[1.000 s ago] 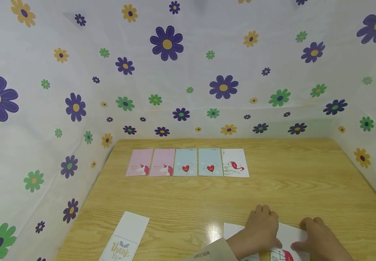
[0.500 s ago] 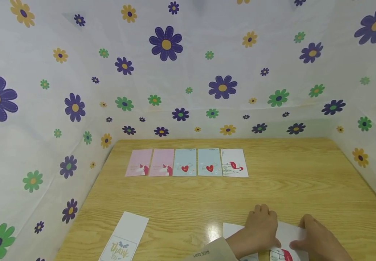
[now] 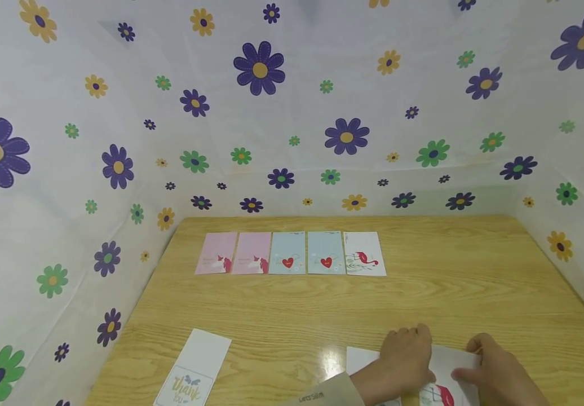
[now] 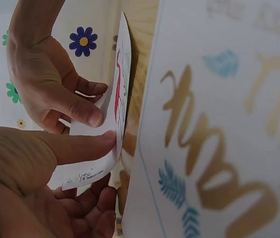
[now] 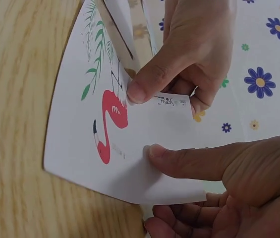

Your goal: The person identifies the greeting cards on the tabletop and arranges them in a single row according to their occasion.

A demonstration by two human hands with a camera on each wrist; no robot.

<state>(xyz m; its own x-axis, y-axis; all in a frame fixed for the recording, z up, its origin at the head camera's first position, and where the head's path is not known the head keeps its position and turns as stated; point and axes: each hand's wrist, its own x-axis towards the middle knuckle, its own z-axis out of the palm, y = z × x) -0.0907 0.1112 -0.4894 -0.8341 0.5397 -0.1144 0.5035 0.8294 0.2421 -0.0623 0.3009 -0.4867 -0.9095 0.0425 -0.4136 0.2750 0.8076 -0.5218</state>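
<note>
A white card with a red flamingo [image 3: 449, 366] is pinched at its far edge by both hands. My left hand [image 3: 403, 361] grips one corner and my right hand [image 3: 502, 375] the other. In the right wrist view, the left thumb [image 5: 147, 87] and right thumb [image 5: 184, 161] press the printed face of the flamingo card [image 5: 75, 134], with fingers curled behind it. The card bends upward from the table at the held edge. Beside it, partly under my left forearm, lies another white card [image 3: 360, 355]; gold lettering and blue leaves show on a card [image 4: 152, 124] in the left wrist view.
At the back of the wooden table [image 3: 271, 310] stands a row of flat cards: two pink [image 3: 218, 248], two light blue [image 3: 288, 245] and a flamingo card [image 3: 363, 245]. A "thank you" card [image 3: 195, 361] lies front left. Flowered white cloth [image 3: 297, 101] surrounds the table.
Both hands keep their hold on the flamingo card. The left hand's fingers have shifted slightly along the far edge; the cards in the row have not moved.
</note>
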